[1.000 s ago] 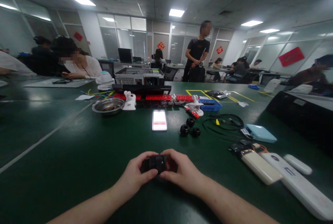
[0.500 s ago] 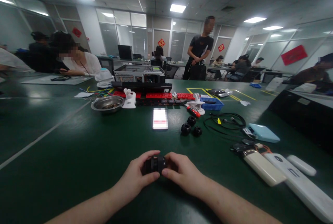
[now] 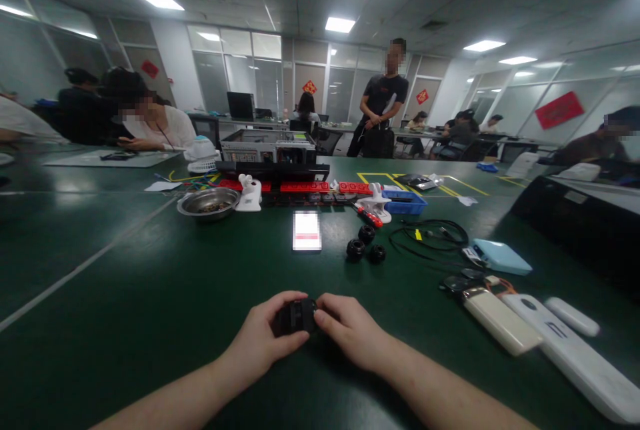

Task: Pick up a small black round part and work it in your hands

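Note:
Between my two hands, low over the green table point(image 3: 200, 270), is a small black ridged part point(image 3: 301, 315), roughly cylindrical. My left hand point(image 3: 263, 330) grips it from the left, thumb below and index finger above. At its right end, my right hand point(image 3: 347, 327) closes its thumb and fingers on the edge; the far fingertips are hidden. Its exact kind I cannot make out. Farther off to the right sit three black round ridged pieces point(image 3: 355, 250). A lit phone point(image 3: 307, 231) lies straight ahead of my hands.
Behind the phone are a metal bowl point(image 3: 209, 204), white clamp stands point(image 3: 249, 193), a red screwdriver point(image 3: 369, 217), a blue tray point(image 3: 405, 202) and an opened computer case point(image 3: 269, 147). On the right lie black cables point(image 3: 435, 230), a light-blue box point(image 3: 501, 256) and a long white device point(image 3: 575, 357). People surround the room.
The black part has turned slightly between my hands. My right thumb has shifted up along its right edge. My left hand keeps nearly the same grip.

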Motion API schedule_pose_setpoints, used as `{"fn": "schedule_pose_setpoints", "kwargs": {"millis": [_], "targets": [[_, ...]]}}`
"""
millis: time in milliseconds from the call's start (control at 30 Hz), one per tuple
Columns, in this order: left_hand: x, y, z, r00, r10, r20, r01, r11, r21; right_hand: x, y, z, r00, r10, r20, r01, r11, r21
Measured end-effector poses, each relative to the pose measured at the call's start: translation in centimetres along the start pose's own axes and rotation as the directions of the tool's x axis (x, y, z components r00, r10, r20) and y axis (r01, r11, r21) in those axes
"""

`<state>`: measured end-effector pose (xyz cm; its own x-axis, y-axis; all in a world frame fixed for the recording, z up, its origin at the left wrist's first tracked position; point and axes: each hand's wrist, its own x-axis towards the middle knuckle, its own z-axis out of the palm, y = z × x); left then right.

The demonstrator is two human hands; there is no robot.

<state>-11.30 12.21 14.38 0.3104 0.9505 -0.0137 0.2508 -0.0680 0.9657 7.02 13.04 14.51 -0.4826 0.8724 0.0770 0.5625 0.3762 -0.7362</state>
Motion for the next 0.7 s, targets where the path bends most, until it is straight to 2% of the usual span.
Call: {"fn": "schedule_pose_setpoints", "kwargs": {"millis": [300, 700], "targets": [[0.28, -0.63, -0.37, 0.996, -0.010, 0.093, 0.022, 0.991, -0.132, -0.29, -0.14, 0.04, 1.000, 0.011, -0.002, -0.011, 0.994, 0.108], [0.05, 0.07, -0.01, 0.998, -0.057, 0.002, 0.057, 0.997, -0.043, -0.06, 0.14, -0.14, 1.000, -0.004, -0.008, 0.004, 1.000, -0.001]]}}
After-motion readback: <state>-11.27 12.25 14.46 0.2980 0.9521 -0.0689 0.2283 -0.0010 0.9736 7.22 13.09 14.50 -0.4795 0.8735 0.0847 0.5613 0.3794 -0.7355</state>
